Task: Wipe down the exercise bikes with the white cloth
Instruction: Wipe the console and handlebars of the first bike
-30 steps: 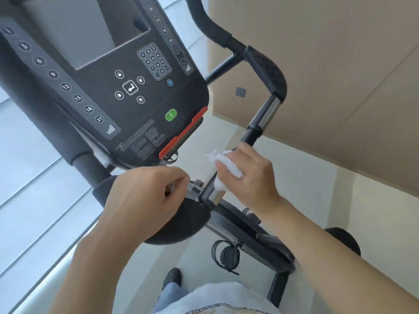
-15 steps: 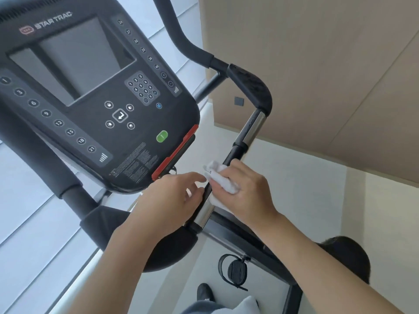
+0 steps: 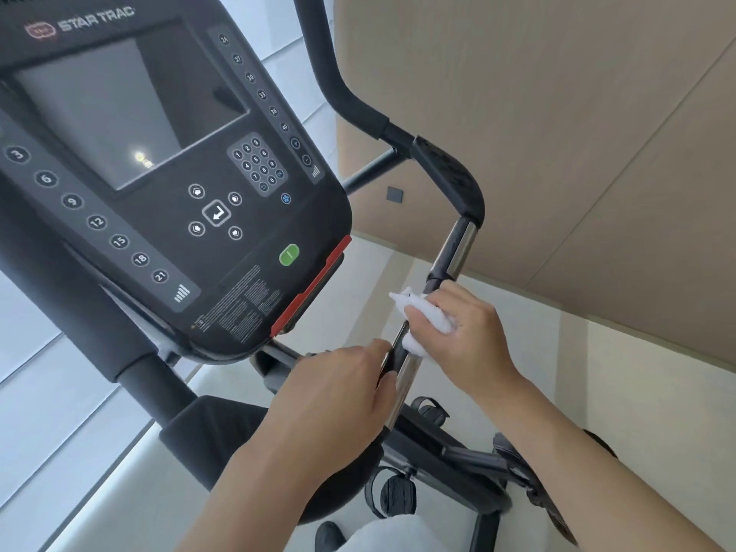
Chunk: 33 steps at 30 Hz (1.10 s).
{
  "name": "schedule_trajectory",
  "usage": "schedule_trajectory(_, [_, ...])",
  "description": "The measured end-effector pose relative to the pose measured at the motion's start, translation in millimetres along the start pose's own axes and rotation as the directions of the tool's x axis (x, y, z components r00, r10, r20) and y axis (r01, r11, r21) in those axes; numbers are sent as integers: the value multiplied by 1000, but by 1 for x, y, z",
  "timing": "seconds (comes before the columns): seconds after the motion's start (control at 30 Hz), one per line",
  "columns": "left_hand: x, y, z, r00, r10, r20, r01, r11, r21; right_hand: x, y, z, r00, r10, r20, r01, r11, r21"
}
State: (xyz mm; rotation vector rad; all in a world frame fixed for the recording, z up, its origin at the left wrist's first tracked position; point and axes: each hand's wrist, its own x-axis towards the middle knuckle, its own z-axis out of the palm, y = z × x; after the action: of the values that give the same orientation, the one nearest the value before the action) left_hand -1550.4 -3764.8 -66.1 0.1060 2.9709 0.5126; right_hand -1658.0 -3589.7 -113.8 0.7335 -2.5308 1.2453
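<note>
**Two hands on the bike handle**

On the right handlebar of the exercise bike, the right hand holds the white cloth. Its fingers curl over the cloth and press it against the bar. A bit of the cloth sticks out past the fingertips, toward the big screen. The cloth sits just below the shiny silver part of the bar.

Just beside it, lower on the same bar, is the left hand. Its fingers are bent around the bar and its fingertips touch the dark strip there. The two hands are very close but do not touch.

Up and to the left is the black screen panel. It has round number buttons, a small keypad, a green button and a red strip along its bottom edge. Far below, a black pedal with a strap hangs over the pale floor. A tan wall stands behind the bike.
</note>
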Motion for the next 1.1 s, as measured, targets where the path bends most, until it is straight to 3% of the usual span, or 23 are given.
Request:
schedule_trajectory(0.2, [-2, -1, -6, 999, 39, 15, -39, 999, -9, 58, 25, 11, 961, 110, -255, -157, 972, -173])
schedule_trajectory(0.3, [-4, 0, -6, 999, 39, 17, -39, 999, -5, 43, 9, 10, 968, 119, -220, -153, 978, -141])
schedule_trajectory(0.5, [-3, -1, -2, 1000, 8, 7, -8, 999, -38, -17, -1, 11, 996, 62, -69, -57, 995, 80])
schedule_trajectory(0.73, [15, 9, -13, 998, -34, 61, 38, 998, -59, 37, 32, 7, 969, 19, -245, -18, 1000, 7])
schedule_trajectory(0.87, [44, 13, -15, 1000, -22, 15, 23, 996, -89, 2, 20, 17, 956, 175, -236, -106, 955, 277])
schedule_trajectory(1.0, [61, 18, -5, 999, 49, -10, -50, 984, -173, -45, 6, 30, 901, 432, -35, -309, 696, 648])
schedule_trajectory(1.1, [61, 21, 4, 996, 68, -53, -76, 982, -171, -35, 10, 32, 853, 521, -12, -347, 585, 733])
